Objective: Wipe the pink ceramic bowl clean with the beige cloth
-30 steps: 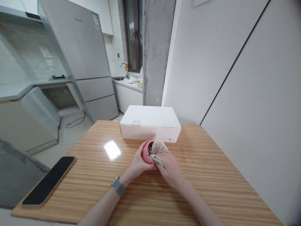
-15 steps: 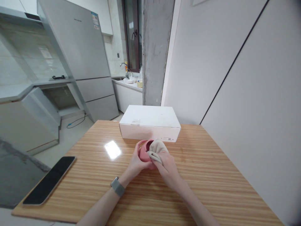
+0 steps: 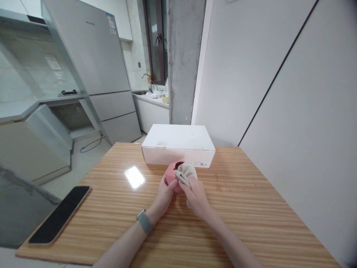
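Note:
A pink hollow container [image 3: 170, 173], rounded and with a dark opening facing up and away, is tilted above the table in front of the box. My left hand [image 3: 165, 194] grips it from the left and below, thumb on its near side. My right hand [image 3: 196, 196] is closed on a beige cloth [image 3: 188, 170], pressed to the container's right side and rim. A loose end of the cloth hangs below my right fingers. The cloth and fingers hide the container's right part.
Behind the container a white box [image 3: 175, 137] lies on the wooden table [image 3: 245, 201]. A black phone [image 3: 60, 216] rests at the table's left edge. A wall [image 3: 301, 111] borders the right side; a fridge [image 3: 92, 52] and a sink counter stand beyond.
The container has moved slightly up and away and is turned, showing more of its rim. My left hand has shifted its grip lower, thumb now in front. The cloth has moved with my right hand.

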A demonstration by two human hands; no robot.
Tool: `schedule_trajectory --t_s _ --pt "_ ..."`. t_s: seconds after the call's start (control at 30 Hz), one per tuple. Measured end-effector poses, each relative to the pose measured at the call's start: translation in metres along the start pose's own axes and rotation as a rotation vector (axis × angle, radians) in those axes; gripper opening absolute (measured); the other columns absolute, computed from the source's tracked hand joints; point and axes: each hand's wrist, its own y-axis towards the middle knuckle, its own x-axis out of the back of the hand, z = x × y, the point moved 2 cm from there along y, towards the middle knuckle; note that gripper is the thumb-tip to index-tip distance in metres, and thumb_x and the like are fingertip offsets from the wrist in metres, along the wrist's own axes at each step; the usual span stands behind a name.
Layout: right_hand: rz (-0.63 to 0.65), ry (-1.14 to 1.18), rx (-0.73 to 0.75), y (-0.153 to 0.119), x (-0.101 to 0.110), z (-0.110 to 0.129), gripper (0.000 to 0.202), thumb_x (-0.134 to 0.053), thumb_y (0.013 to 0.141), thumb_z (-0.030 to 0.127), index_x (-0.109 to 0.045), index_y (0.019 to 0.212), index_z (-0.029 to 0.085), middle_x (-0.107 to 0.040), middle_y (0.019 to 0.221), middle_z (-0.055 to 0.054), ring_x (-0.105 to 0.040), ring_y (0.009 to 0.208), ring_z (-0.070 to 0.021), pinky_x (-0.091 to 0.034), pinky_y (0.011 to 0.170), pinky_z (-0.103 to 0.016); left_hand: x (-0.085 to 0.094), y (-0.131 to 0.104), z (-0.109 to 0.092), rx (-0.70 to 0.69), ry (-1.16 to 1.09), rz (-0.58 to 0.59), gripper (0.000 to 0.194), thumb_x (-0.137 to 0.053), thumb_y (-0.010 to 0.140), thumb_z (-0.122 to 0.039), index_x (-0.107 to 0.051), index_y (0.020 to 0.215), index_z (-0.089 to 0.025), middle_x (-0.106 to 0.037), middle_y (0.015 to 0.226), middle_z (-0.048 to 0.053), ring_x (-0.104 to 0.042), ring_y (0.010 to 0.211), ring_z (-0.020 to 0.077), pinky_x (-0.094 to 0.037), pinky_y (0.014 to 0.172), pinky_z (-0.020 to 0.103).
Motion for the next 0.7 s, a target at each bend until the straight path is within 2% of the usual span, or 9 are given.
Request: schedule_trajectory --t_s 0.17,0.33,0.53,0.7 --pt "-0.054 -0.026 0.044 -0.006 -0.017 -0.002 0.032 -0.038 0.096 0.035 -0.063 0.081 0.019 -0.068 0.076 -0.006 -0.061 0.070 -0.0204 -0.042 0.063 -0.031 -0.011 -0.005 -0.009 0.133 -0.115 0.076 0.050 -0.059 0.086 -0.044 -0.059 0.127 -0.014 -0.062 0.129 0.014 -0.054 0.124 0.0287 -0.036 0.109 0.041" --pt "-0.053 -0.131 0.184 -0.005 -0.019 0.005 0.034 -0.036 0.098 0.032 -0.062 0.081 0.018 -0.068 0.074 -0.008 -0.061 0.071 -0.0214 -0.044 0.069 -0.034 -0.019 -0.008 -0.018 0.137 -0.145 0.069 0.048 -0.054 0.090 -0.046 -0.060 0.127 -0.017 -0.059 0.134 0.010 -0.049 0.130 0.0263 -0.035 0.111 0.036" --pt "0.035 -0.162 0.343 -0.003 -0.012 0.013 0.033 -0.033 0.098 0.027 -0.059 0.080 0.020 -0.066 0.070 -0.006 -0.058 0.067 -0.0199 -0.044 0.069 -0.035 -0.006 -0.001 -0.012 0.165 -0.179 0.070 0.053 -0.052 0.089 -0.051 -0.059 0.128 -0.016 -0.062 0.131 0.010 -0.050 0.128 0.0269 -0.033 0.112 0.038" --pt "0.143 -0.171 0.408 -0.008 -0.010 0.008 0.028 -0.034 0.097 0.026 -0.059 0.086 0.020 -0.067 0.075 -0.006 -0.058 0.069 -0.0204 -0.044 0.070 -0.036 0.000 0.003 -0.010 0.308 -0.225 0.131 0.056 -0.046 0.091 -0.055 -0.061 0.124 -0.012 -0.068 0.120 0.011 -0.057 0.120 0.0264 -0.035 0.110 0.037"
